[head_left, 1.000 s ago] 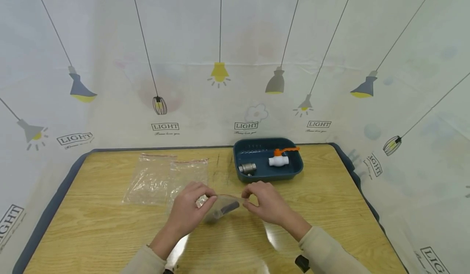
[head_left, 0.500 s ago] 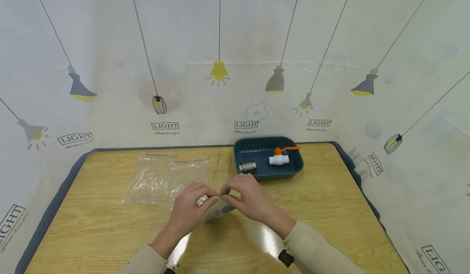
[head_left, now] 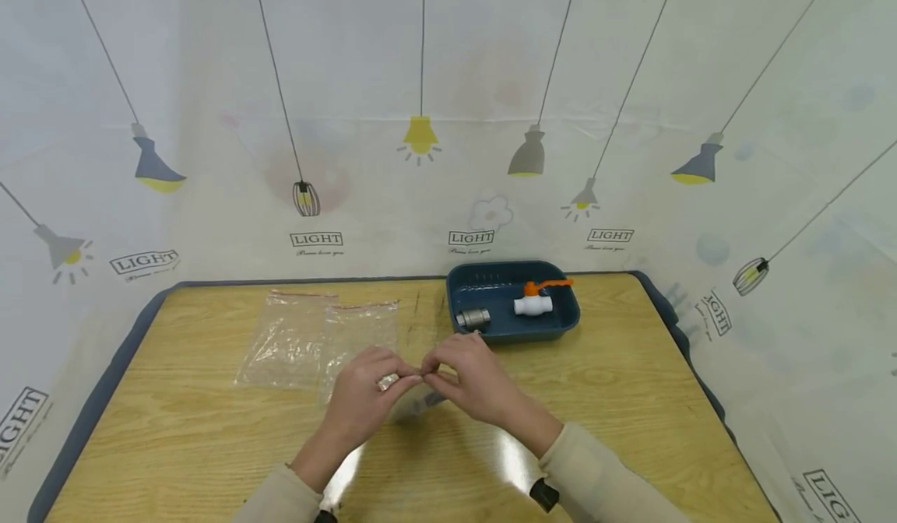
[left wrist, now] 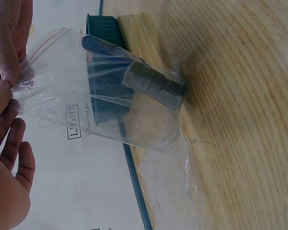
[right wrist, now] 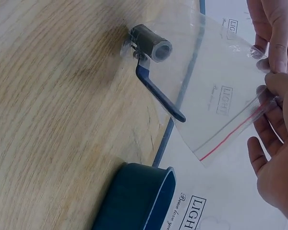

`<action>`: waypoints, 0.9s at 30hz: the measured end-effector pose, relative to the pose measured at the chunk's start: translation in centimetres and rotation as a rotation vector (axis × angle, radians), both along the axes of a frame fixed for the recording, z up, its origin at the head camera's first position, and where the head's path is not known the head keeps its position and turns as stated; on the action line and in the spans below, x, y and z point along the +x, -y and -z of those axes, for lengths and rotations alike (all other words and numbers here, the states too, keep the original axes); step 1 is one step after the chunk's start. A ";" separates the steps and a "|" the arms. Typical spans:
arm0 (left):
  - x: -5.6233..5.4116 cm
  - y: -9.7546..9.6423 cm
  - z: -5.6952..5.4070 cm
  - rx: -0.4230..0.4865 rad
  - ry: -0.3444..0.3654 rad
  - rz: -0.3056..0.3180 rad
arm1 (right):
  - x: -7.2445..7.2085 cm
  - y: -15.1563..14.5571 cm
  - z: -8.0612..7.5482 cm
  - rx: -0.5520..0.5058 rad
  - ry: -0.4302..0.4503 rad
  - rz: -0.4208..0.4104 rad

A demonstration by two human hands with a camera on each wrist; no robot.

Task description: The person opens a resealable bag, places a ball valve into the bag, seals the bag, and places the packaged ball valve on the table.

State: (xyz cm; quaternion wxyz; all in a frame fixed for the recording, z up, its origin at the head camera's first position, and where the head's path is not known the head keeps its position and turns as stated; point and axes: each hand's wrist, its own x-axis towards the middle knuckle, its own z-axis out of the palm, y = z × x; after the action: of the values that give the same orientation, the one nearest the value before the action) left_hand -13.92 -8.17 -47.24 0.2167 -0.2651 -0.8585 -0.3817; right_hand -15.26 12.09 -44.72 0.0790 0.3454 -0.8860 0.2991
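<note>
Left hand [head_left: 362, 397]: thumb and fingertips pinch the rim of a clear bag [left wrist: 48, 100], nearer the person than the tray and off its left side.
Right hand [head_left: 473, 379]: pinches the same rim, its fingertips meeting the left hand's, just nearer than the tray's front left corner.
Bagged valve [right wrist: 151, 43]: metal body low in the held bag, nearer than the tray; dark blue lever [right wrist: 161, 98] angled toward the mouth (contact with the table [head_left: 603, 414] cannot be told).
Red seal line [right wrist: 230, 135]: along the bag's mouth, running to the pinch.
Tray [head_left: 525, 336]: dark blue, at the table's far edge; metal fitting [head_left: 474, 320] in its near left corner, white valve [head_left: 532, 305] with orange handle [head_left: 550, 284] toward its right.
Flat bags [head_left: 290, 344]: two, transparent, overlapping, left of the tray.
</note>
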 end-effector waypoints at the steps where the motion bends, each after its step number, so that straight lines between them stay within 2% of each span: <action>1: 0.0 0.0 0.0 -0.002 0.003 0.002 | 0.0 0.0 0.1 -0.005 0.002 -0.002; 5: 0.0 0.0 0.0 -0.016 0.010 0.005 | 0.1 0.1 0.1 -0.012 0.000 0.000; 10: 0.2 -0.2 -0.1 -0.041 -0.021 -0.006 | 0.1 0.1 0.2 -0.006 0.016 0.018; 18: 0.4 -0.6 -0.3 -0.061 -0.046 -0.025 | -0.2 -0.3 0.6 -0.043 0.064 -0.008; 27: 0.6 -1.0 0.0 -0.031 -0.090 -0.046 | -0.3 -0.7 0.7 -0.067 0.005 -0.040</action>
State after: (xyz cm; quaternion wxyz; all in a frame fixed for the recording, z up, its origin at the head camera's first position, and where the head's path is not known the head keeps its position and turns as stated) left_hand -13.34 -7.20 -47.22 0.2599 -0.2654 -0.8595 -0.3510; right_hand -15.53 12.78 -45.47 0.0822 0.3595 -0.8685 0.3313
